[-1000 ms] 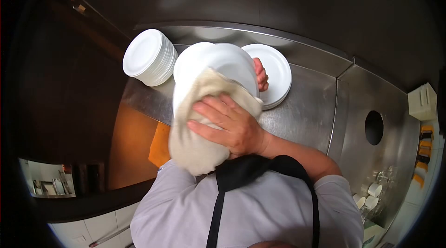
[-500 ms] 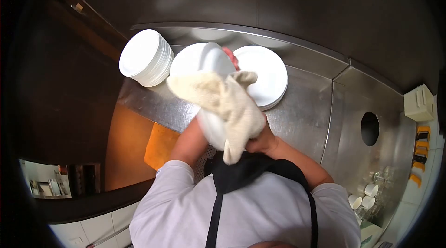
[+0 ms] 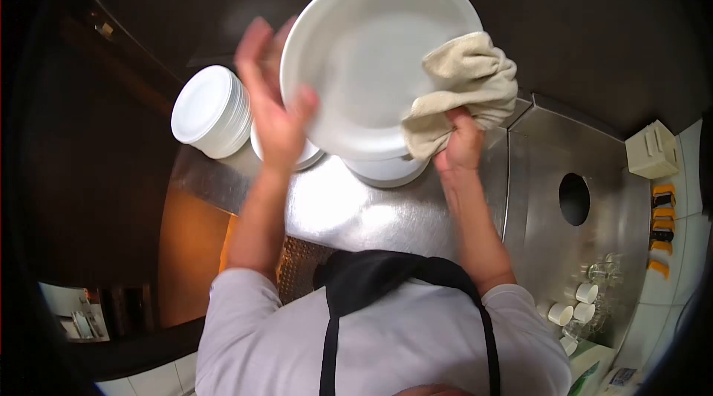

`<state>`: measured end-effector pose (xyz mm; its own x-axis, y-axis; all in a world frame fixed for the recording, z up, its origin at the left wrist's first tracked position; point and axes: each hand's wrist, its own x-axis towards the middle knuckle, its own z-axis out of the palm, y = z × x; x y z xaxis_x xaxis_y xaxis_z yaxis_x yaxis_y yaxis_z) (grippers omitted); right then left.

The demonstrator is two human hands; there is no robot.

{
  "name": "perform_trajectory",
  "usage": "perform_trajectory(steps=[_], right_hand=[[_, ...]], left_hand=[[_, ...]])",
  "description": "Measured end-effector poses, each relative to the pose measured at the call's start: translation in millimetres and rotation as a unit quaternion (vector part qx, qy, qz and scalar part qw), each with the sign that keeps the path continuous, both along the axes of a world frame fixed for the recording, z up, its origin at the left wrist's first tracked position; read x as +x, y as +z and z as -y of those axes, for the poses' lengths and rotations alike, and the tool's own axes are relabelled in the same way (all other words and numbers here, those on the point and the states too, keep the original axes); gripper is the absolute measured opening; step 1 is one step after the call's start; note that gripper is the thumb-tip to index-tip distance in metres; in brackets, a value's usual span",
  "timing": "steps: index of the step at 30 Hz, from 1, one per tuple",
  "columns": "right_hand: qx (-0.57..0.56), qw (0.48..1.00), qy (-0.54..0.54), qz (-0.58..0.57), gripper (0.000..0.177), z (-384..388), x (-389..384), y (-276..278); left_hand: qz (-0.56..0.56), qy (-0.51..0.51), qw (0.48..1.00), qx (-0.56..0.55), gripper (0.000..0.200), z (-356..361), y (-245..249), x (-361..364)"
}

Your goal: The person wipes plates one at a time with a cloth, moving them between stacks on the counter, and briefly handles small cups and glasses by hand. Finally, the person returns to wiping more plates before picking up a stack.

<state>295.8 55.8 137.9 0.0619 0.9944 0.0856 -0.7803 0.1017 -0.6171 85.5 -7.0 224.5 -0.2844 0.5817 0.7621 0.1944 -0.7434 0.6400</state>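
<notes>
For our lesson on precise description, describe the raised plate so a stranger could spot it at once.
Find the steel counter. Above it, the right hand holds a beige cloth against the edge of a round white plate. Unlike the stacked plates nearby, this one is held up off the counter.

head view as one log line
right hand: holding round white plate through beige fabric cloth; left hand: spread at left rim, contact unclear; leftmost white plate stack: on grey metal counter
</notes>
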Motion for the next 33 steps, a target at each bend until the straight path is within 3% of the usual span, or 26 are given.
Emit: perform_trajectory(steps=[2,3,6,9,11,14,16,17,19,20,22,24,25,27,29,31,33], right_hand=[[-0.013,0.999,0.026,-0.018,0.051,2,-2,-9],[-0.016,0.999,0.039,0.014,0.052,0,-1,-19],[-0.023,0.991,0.065,0.117,0.059,-6,13,-41],[0.077,0.934,0.026,0.347,0.062,-15,40,-27],[0.197,0.891,0.065,0.405,0.055,-21,50,6],[0.345,0.785,0.127,0.499,0.05,-22,44,68],[0.499,0.653,0.16,0.546,0.052,-18,18,94],[0.569,0.577,0.172,0.559,0.053,-12,3,103],[0.59,0.523,0.211,0.578,0.042,15,-27,108],[0.594,0.578,0.21,0.519,0.049,21,-36,109],[0.552,0.682,0.159,0.453,0.054,23,-33,122],[0.501,0.749,0.086,0.426,0.061,10,-21,118],[0.395,0.832,0.141,0.363,0.061,2,-13,105],[0.299,0.876,0.067,0.373,0.047,-3,2,87],[0.15,0.905,0.097,0.387,0.046,-8,15,70],[0.121,0.922,0.091,0.357,0.043,-11,22,47],[0.11,0.927,0.085,0.349,0.04,-10,23,34]], left_hand=[[-0.002,0.053,0.997,-0.059,0.069,22,-55,19],[0.078,0.044,0.991,-0.095,0.065,33,-66,36],[0.1,0.003,0.968,-0.23,0.053,53,-68,23],[0.003,-0.033,0.957,-0.288,0.042,73,-49,8],[-0.079,-0.05,0.938,-0.335,0.037,83,-38,-5],[-0.187,-0.088,0.869,-0.449,0.038,86,-3,-9],[-0.255,-0.117,0.778,-0.562,0.04,84,22,0],[-0.323,-0.111,0.815,-0.468,0.041,83,0,-4],[-0.451,-0.095,0.848,-0.262,0.044,75,-62,-13],[-0.442,-0.09,0.866,-0.213,0.054,86,-63,-21],[-0.485,0.006,0.825,-0.289,0.062,92,-75,-29],[-0.093,-0.043,0.866,-0.489,0.07,98,-71,-27],[0.007,-0.06,0.871,-0.487,0.072,107,-52,-31],[0.229,0.004,0.841,-0.491,0.07,119,-92,-63],[0.322,0.086,0.832,-0.443,0.066,124,-115,-90],[0.41,0.149,0.803,-0.407,0.065,124,-135,-109],[0.425,0.187,0.809,-0.36,0.062,118,-162,-124]])
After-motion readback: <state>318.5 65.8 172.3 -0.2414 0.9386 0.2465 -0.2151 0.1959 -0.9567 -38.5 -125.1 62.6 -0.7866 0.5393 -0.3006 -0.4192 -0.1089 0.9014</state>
